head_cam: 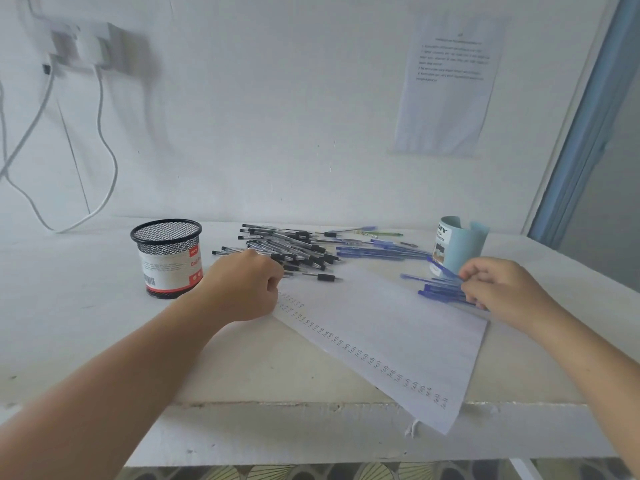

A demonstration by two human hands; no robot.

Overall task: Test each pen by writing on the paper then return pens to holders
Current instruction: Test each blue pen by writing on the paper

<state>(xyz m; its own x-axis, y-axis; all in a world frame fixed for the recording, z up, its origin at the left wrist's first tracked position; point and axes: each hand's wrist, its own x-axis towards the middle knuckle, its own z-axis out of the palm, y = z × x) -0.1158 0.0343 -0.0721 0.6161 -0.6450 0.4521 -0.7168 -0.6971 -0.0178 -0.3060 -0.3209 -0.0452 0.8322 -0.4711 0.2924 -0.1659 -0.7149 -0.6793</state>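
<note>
A white paper (391, 327) with rows of pen marks along its near edge lies tilted on the table (86, 306). Behind it lies a pile of several black-capped pens (294, 247), with several blue pens (381, 251) to its right. My left hand (242, 289) sits curled at the near edge of the black pile, at the paper's top corner; what it grips is hidden. My right hand (498, 289) pinches a blue pen (443, 268) above a small bunch of blue pens (440, 291) on the paper. A black mesh holder (168, 258) stands left, a light blue holder (457, 247) right.
White cables (104, 140) hang from a wall socket at the upper left. A printed sheet (450, 84) is stuck on the wall at the right. A green pen (381, 233) lies at the back. The table's front edge runs just under the paper's near corner.
</note>
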